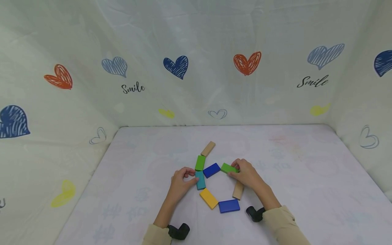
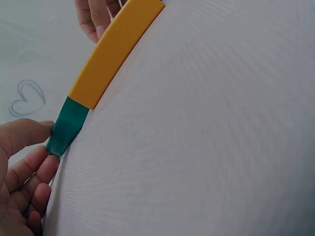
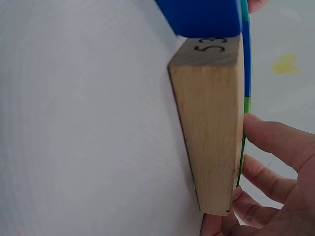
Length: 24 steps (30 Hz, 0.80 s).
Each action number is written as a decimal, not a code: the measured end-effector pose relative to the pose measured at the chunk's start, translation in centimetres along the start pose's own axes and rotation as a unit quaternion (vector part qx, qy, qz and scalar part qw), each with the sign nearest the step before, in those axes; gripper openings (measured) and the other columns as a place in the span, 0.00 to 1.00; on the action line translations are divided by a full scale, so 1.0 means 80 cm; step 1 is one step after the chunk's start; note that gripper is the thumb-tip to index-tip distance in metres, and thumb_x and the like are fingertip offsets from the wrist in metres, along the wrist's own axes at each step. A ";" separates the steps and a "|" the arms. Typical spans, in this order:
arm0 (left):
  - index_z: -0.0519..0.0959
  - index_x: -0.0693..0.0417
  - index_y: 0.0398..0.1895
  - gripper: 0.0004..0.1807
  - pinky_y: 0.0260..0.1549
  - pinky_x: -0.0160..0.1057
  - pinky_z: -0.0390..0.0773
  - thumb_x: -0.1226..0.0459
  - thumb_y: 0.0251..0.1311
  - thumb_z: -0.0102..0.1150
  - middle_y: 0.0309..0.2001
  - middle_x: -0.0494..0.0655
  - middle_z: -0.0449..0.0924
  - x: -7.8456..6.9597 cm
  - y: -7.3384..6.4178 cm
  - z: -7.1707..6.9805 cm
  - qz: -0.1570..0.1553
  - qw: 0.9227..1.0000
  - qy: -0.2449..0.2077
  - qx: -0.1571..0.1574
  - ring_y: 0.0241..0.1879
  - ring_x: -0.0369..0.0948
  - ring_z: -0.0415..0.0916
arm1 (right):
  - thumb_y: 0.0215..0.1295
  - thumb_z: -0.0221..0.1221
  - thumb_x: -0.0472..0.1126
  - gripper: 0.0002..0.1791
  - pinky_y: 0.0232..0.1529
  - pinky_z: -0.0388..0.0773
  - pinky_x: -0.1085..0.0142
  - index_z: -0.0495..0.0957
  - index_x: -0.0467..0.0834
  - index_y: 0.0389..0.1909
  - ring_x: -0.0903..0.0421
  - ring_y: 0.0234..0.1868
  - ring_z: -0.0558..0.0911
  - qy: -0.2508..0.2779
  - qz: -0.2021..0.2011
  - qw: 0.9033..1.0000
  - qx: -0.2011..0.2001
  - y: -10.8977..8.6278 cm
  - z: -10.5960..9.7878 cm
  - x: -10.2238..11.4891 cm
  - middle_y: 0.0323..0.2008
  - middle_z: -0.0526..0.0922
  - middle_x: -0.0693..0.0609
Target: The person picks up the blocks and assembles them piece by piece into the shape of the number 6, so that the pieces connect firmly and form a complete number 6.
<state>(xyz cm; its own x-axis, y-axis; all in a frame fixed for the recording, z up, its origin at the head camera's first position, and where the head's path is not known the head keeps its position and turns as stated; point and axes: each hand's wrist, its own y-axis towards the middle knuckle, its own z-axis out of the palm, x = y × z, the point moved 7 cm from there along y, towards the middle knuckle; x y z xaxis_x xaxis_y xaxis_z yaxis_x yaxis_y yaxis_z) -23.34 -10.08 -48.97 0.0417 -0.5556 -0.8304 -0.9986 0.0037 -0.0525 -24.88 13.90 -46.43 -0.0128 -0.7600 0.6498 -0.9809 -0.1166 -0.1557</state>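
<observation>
In the head view, flat blocks lie on the white table in a ring with a tail. My left hand point(image 1: 180, 183) pinches the teal block point(image 1: 200, 181) on the ring's left side, thumb and fingertips at its edges. On the upper right, my right hand point(image 1: 247, 175) holds a green block point(image 1: 227, 168) between thumb and fingers, its left end by a dark blue block point(image 1: 212, 170). A wooden block point(image 1: 238, 192) sits just below that hand, partly covered by it. The right wrist view shows this wooden block point(image 3: 206, 132) close up, with "53" on its end.
A yellow block point(image 1: 209, 198) and another blue block point(image 1: 229, 206) form the near side of the ring. Beyond the teal block, a second green block point(image 1: 200, 163) and a wooden block point(image 1: 208, 148) lead away. A white cloth wall point(image 1: 196, 95) with printed hearts stands behind the table.
</observation>
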 end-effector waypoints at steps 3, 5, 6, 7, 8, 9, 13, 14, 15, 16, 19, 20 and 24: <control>0.78 0.50 0.39 0.14 0.41 0.41 0.59 0.58 0.50 0.66 0.35 0.42 0.78 0.000 0.000 0.000 0.000 1.000 0.000 0.000 0.40 0.40 0.65 | 0.55 0.64 0.39 0.17 0.37 0.75 0.60 0.75 0.35 0.43 0.54 0.36 0.74 0.001 0.000 1.000 0.000 0.000 0.000 0.000 0.36 0.75 0.45; 0.78 0.51 0.39 0.14 0.41 0.41 0.59 0.58 0.50 0.66 0.35 0.42 0.78 0.000 0.000 0.000 0.002 1.000 0.000 0.001 0.40 0.40 0.65 | 0.55 0.64 0.39 0.17 0.38 0.75 0.60 0.75 0.36 0.43 0.54 0.36 0.74 0.002 0.001 1.000 0.000 0.000 0.000 0.000 0.37 0.75 0.45; 0.78 0.50 0.39 0.14 0.41 0.41 0.59 0.58 0.50 0.66 0.35 0.42 0.78 0.000 0.000 0.000 0.001 1.000 0.000 0.001 0.40 0.40 0.65 | 0.55 0.64 0.39 0.17 0.38 0.75 0.60 0.75 0.36 0.43 0.54 0.36 0.74 0.002 0.001 1.000 0.000 0.000 0.000 0.000 0.37 0.75 0.45; 0.78 0.51 0.39 0.14 0.41 0.41 0.59 0.58 0.50 0.66 0.35 0.42 0.78 0.000 0.000 0.000 0.002 1.000 0.000 0.002 0.40 0.40 0.65 | 0.55 0.64 0.39 0.17 0.38 0.75 0.60 0.75 0.36 0.43 0.54 0.36 0.74 0.003 0.000 1.000 0.000 0.000 0.000 -0.001 0.37 0.75 0.45; 0.78 0.50 0.39 0.14 0.41 0.41 0.59 0.58 0.50 0.66 0.35 0.42 0.78 0.000 0.000 0.000 0.000 1.000 0.000 0.002 0.40 0.40 0.65 | 0.55 0.64 0.39 0.17 0.38 0.75 0.60 0.75 0.36 0.44 0.54 0.36 0.74 0.003 -0.001 1.000 0.000 0.000 0.000 -0.001 0.37 0.75 0.45; 0.78 0.51 0.39 0.14 0.41 0.41 0.59 0.58 0.50 0.66 0.35 0.42 0.78 0.000 0.000 0.000 0.001 1.000 0.001 0.002 0.40 0.40 0.65 | 0.55 0.64 0.40 0.18 0.37 0.75 0.61 0.75 0.35 0.44 0.54 0.36 0.74 0.004 -0.002 1.000 0.000 -0.001 0.000 -0.001 0.37 0.75 0.45; 0.78 0.50 0.40 0.14 0.42 0.41 0.59 0.58 0.50 0.66 0.36 0.42 0.78 0.001 0.000 0.001 -0.004 1.000 0.001 0.003 0.41 0.40 0.65 | 0.56 0.63 0.41 0.21 0.37 0.74 0.61 0.74 0.35 0.48 0.53 0.37 0.74 0.016 -0.007 1.000 -0.003 -0.005 -0.005 -0.003 0.38 0.75 0.44; 0.78 0.50 0.39 0.14 0.42 0.41 0.59 0.58 0.50 0.66 0.36 0.42 0.78 0.001 0.000 0.001 -0.005 1.000 0.001 0.003 0.41 0.40 0.65 | 0.57 0.63 0.41 0.22 0.37 0.74 0.61 0.73 0.34 0.50 0.53 0.37 0.74 0.021 -0.007 1.000 -0.004 -0.006 -0.007 -0.004 0.39 0.75 0.43; 0.78 0.51 0.40 0.14 0.41 0.41 0.59 0.58 0.50 0.66 0.36 0.42 0.78 0.001 0.000 0.002 -0.003 1.000 0.002 0.003 0.41 0.40 0.65 | 0.57 0.62 0.41 0.22 0.37 0.74 0.61 0.72 0.34 0.50 0.53 0.38 0.74 0.025 -0.005 1.000 -0.005 -0.008 -0.009 -0.005 0.40 0.75 0.43; 0.78 0.50 0.40 0.14 0.42 0.41 0.59 0.58 0.50 0.66 0.36 0.42 0.78 0.001 0.000 0.001 -0.005 1.000 0.001 0.003 0.41 0.40 0.65 | 0.58 0.62 0.41 0.23 0.37 0.74 0.61 0.72 0.34 0.51 0.52 0.38 0.74 0.029 -0.005 1.000 -0.006 -0.011 -0.011 -0.006 0.40 0.75 0.42; 0.78 0.50 0.39 0.13 0.42 0.41 0.60 0.58 0.50 0.66 0.35 0.41 0.77 0.000 -0.001 0.001 -0.009 1.000 -0.002 0.002 0.40 0.40 0.65 | 0.58 0.61 0.41 0.23 0.37 0.74 0.60 0.71 0.32 0.51 0.51 0.38 0.74 0.032 0.000 0.999 -0.010 -0.019 -0.018 -0.009 0.40 0.74 0.40; 0.78 0.50 0.39 0.13 0.42 0.41 0.60 0.58 0.50 0.66 0.35 0.41 0.77 0.000 -0.001 0.000 -0.009 1.000 -0.002 0.001 0.40 0.40 0.64 | 0.58 0.61 0.41 0.23 0.37 0.74 0.59 0.71 0.31 0.50 0.51 0.38 0.74 0.031 0.005 0.999 -0.011 -0.023 -0.020 -0.010 0.40 0.74 0.40; 0.78 0.50 0.40 0.14 0.42 0.41 0.61 0.59 0.50 0.66 0.35 0.41 0.77 -0.001 0.000 -0.001 -0.009 1.000 -0.002 0.000 0.40 0.40 0.65 | 0.57 0.61 0.42 0.23 0.34 0.72 0.60 0.71 0.30 0.48 0.51 0.35 0.73 0.029 0.040 0.999 -0.006 -0.036 -0.023 -0.018 0.36 0.74 0.41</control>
<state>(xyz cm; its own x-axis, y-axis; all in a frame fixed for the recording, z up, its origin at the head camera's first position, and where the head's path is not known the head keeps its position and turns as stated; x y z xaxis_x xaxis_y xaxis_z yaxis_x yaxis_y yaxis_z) -23.32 -10.10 -48.89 0.0601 -0.5516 -0.8319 -0.9977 -0.0071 -0.0674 -22.42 16.47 -45.58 -0.1016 -0.7276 0.6784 -0.9788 -0.0489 -0.1990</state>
